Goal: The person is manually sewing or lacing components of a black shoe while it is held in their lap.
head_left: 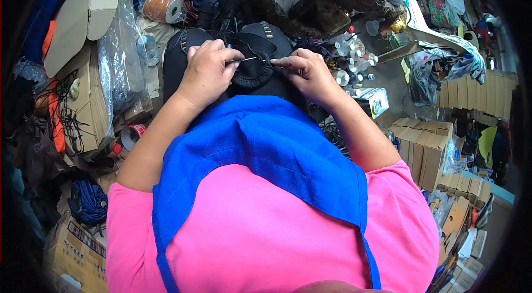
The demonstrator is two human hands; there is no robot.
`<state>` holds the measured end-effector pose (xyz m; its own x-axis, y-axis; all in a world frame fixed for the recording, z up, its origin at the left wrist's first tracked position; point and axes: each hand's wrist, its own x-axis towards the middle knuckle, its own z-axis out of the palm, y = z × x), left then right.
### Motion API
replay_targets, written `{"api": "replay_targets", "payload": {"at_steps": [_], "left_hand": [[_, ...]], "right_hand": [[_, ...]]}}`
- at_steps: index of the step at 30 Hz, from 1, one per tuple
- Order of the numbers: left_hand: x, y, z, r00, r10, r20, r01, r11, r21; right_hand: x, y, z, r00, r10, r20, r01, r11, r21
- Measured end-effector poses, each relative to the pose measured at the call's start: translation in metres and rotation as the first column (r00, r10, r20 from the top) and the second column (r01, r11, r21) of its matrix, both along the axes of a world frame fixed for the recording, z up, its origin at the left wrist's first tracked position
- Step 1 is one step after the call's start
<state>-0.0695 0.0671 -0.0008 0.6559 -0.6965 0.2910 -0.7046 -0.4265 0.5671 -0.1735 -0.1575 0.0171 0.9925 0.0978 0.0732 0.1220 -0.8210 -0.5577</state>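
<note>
A small black piece (252, 78) with a ridged, gathered rim rests at my lap, between my two hands; its exact kind is hard to make out. My left hand (208, 71) is closed in a pinch on a thin metal needle (248, 59), which points right across the black piece. Opposite it, my right hand (307, 74) pinches the piece's right edge between thumb and forefinger. Dark thread (244, 43) loops loosely over the top of the work. A blue apron (260, 126) hangs just below my hands.
A spool of orange cord (163, 8) lies beyond my left hand. On the right stand several small bottles (349, 49) and a white metal can (372, 102). Cardboard boxes (418, 149) are stacked farther right. Plastic bags (119, 60) and cardboard sheets (83, 10) crowd the left.
</note>
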Motion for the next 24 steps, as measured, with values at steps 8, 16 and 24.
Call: {"api": "replay_targets", "payload": {"at_steps": [8,16,24], "left_hand": [[0.012,-0.013,-0.007,0.905,-0.164,-0.393,0.081,0.972,-0.221],[0.014,-0.011,-0.014,0.946,-0.152,-0.286,0.111,0.982,-0.152],[0.014,-0.012,-0.014,0.966,-0.163,-0.202,0.136,0.981,-0.141]], "right_hand": [[0.01,-0.012,-0.004,0.973,-0.013,-0.23,0.077,0.96,0.27],[0.027,-0.021,0.0,0.934,0.095,-0.343,0.035,0.935,0.352],[0.029,-0.024,-0.002,0.93,0.107,-0.35,0.022,0.939,0.345]]}}
